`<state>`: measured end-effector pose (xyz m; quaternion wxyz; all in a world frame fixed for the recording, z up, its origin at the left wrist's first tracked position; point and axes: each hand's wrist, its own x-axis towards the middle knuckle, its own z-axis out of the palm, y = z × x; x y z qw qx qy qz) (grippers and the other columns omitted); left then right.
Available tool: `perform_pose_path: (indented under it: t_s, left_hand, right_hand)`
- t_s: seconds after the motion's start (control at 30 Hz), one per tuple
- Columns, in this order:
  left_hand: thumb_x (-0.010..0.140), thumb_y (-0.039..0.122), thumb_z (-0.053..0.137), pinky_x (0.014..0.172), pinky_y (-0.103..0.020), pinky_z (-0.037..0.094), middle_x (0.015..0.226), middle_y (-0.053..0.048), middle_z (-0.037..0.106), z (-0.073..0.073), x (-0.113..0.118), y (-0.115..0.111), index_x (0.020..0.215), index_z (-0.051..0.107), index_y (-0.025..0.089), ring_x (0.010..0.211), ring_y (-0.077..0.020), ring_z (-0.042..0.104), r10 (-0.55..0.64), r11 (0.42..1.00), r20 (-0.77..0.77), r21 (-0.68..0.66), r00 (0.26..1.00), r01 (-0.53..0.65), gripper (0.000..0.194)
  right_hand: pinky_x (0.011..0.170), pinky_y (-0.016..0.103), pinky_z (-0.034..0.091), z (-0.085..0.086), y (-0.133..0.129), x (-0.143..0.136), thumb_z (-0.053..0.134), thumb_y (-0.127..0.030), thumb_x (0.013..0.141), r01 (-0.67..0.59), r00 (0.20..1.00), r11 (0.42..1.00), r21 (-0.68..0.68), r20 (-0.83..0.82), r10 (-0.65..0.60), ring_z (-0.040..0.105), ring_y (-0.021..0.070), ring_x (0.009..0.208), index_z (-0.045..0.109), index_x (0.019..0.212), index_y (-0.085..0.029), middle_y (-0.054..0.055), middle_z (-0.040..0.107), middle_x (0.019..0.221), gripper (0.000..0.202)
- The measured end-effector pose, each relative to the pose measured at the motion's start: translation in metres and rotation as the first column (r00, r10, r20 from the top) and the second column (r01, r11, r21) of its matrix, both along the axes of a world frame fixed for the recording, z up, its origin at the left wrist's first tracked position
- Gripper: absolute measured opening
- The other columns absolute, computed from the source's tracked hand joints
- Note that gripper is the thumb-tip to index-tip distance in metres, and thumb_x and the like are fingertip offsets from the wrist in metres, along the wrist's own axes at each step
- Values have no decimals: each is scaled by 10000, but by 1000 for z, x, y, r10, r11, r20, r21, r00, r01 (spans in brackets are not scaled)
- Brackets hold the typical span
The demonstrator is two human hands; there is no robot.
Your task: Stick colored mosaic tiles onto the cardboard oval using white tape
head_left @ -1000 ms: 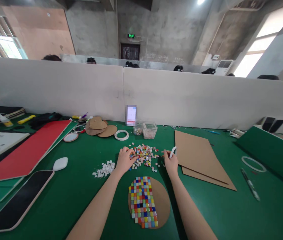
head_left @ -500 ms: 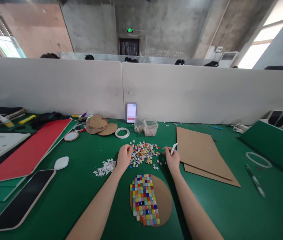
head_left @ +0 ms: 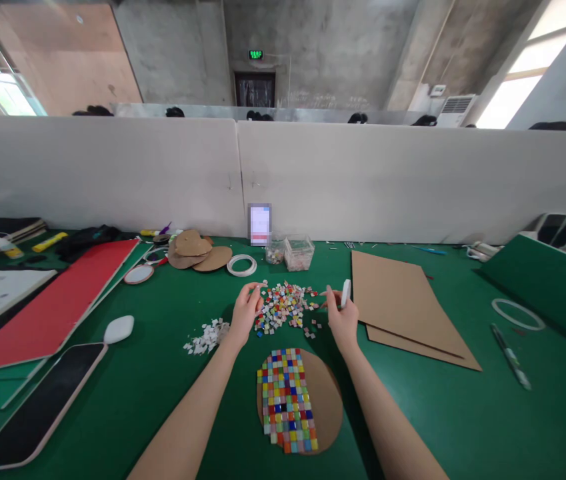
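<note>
Head view showed a pile of loose mosaic tiles (head_left: 285, 307) between the two hands. Left hand (head_left: 246, 310) was at its left edge, fingers curled and thumb near the forefinger; whether a tile was pinched there could not be told. Right hand (head_left: 341, 317) was just beside the pile's other edge, loosely curled around a white item (head_left: 345, 293) that stuck up from the fingers; anything at its fingertips was too small to tell. Nearer the body, between the forearms, a round cardboard disc (head_left: 327, 407) lay flat, its left part covered by a tile grid (head_left: 287, 400) in many colours and its right part bare. White scraps (head_left: 207, 337) were heaped just left of the left hand, and a white ring (head_left: 241, 265) lay just beyond it. Clear boxes (head_left: 299, 253) stood farther off, past the pile. Brown cardboard sheets (head_left: 397, 300) lay right of the right hand, with a pen (head_left: 511, 358) farther out. Well left of the left hand was a red sheet (head_left: 63, 293). Beyond everything on the green table (head_left: 173, 393) rose a pale partition (head_left: 387, 180).
</note>
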<state>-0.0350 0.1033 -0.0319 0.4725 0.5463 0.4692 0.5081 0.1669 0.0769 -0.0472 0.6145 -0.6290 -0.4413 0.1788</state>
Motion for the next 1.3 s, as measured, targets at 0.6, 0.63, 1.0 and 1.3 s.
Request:
perform_pose_path:
  t_s: [0.6, 0.63, 1.0, 1.3]
  left_hand:
    - [883, 366, 421, 455, -183, 371, 595, 80, 412, 37, 27, -73, 1160, 367, 222, 405, -54, 414, -229, 971, 158, -31, 961, 237, 317]
    - [882, 371, 422, 459, -177, 374, 603, 80, 417, 38, 28, -75, 1162, 366, 224, 407, -48, 415, -216, 973, 172, -49, 961, 227, 321]
    - [860, 360, 451, 519, -206, 405, 672, 43, 408, 31, 29, -77, 1147, 427, 223, 530, -85, 422, -115, 991, -67, 65, 991, 119, 319]
    - [929, 317, 291, 751, -278, 450, 961, -54, 546, 28, 28, -86, 1096, 474, 222, 860, -158, 542, 41, 968, -173, 252, 984, 4, 266]
  right_hand:
    - [416, 233, 206, 41, -64, -74, 404, -509, 859, -798, 315, 580, 165, -705, 635, 255, 73, 366, 400, 448, -185, -62, 301, 364, 523]
    - [419, 232, 211, 39, -64, -72, 382, -498, 874, -812, 293, 555, 182, -694, 657, 271, 73, 360, 410, 435, -181, -55, 316, 350, 543]
    - [376, 207, 145, 29, -64, -74, 479, -455, 838, -757, 357, 635, 155, -716, 600, 196, 52, 349, 397, 562, -191, -90, 321, 394, 390]
    - [386, 190, 166, 31, -69, -74, 486, -433, 840, -731, 360, 660, 177, -721, 592, 253, 55, 394, 431, 598, -176, -75, 344, 451, 357]
